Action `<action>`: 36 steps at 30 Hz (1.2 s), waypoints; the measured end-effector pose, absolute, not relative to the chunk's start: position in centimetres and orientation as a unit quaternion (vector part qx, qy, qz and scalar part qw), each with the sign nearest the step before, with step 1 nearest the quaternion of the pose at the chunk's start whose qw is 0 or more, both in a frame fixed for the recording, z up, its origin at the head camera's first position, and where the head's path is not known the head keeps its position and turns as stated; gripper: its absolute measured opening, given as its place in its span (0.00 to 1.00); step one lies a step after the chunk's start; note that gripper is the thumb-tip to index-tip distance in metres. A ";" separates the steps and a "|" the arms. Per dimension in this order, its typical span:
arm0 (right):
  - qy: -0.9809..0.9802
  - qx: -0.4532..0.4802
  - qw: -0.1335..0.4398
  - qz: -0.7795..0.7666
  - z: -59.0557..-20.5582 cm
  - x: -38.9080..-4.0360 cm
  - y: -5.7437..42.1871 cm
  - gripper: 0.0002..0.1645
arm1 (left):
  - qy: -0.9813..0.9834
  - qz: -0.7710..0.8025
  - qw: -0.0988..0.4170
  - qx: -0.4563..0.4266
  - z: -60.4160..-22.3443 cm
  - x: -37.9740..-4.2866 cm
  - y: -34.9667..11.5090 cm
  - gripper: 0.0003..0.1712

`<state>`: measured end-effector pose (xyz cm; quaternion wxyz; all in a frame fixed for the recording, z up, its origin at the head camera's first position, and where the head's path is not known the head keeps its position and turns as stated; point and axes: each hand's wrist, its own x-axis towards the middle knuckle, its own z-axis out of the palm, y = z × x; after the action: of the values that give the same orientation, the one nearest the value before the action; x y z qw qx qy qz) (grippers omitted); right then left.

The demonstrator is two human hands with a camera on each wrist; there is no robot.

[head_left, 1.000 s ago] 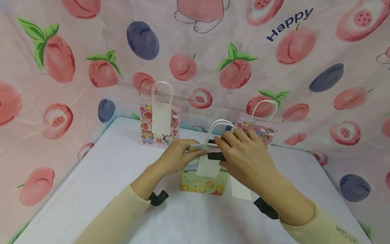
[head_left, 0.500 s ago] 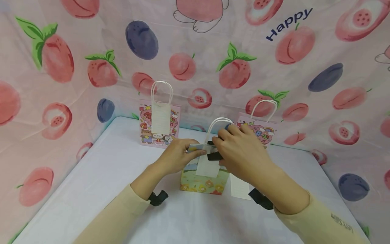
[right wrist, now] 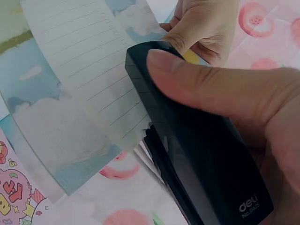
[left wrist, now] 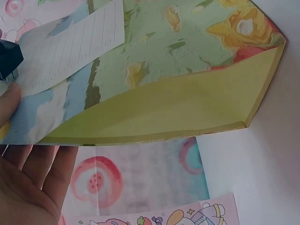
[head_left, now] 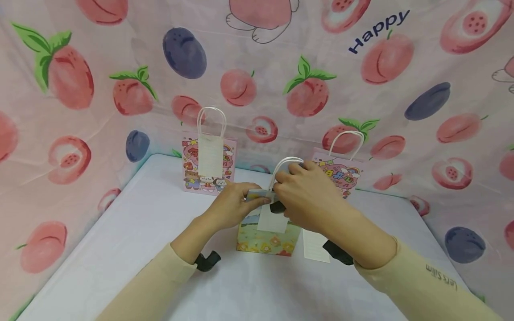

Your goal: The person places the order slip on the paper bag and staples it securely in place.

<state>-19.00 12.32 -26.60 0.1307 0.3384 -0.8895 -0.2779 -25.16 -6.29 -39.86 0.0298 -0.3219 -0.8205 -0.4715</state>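
Note:
A small paper gift bag [head_left: 263,247], green and blue with yellow flowers and white handles, stands on the table in the head view. My left hand [head_left: 230,206] pinches its top edge, thumb in front and fingers behind. On the bag's front lies a lined paper slip [head_left: 272,221], its upper end at the rim. My right hand [head_left: 311,196] grips a black stapler [right wrist: 197,140], thumb along its top. In the right wrist view the stapler's jaws straddle the slip and bag edge. Whether they press together cannot be told.
A pink cartoon bag [head_left: 190,180] with a slip on its front stands back left. Another pink bag [head_left: 341,176] stands back right, partly behind my right hand. One loose lined slip [head_left: 315,246] lies on the white table [head_left: 140,232]. A fruit-print cloth [head_left: 257,53] hangs behind.
My right hand has moved slightly left with the stapler, further over the bag's top edge. The left hand keeps its hold on the bag.

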 end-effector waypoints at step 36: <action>-0.886 0.369 0.084 -0.270 -26.1 -19.1 12.1 0.19 | -0.773 -0.539 0.066 -0.329 -41.2 -24.4 -4.9 0.27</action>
<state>-19.14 12.09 -26.06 0.0837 0.3685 -0.8856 -0.2699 -24.40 -4.88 -41.24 0.0659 -0.3288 -0.7726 -0.5392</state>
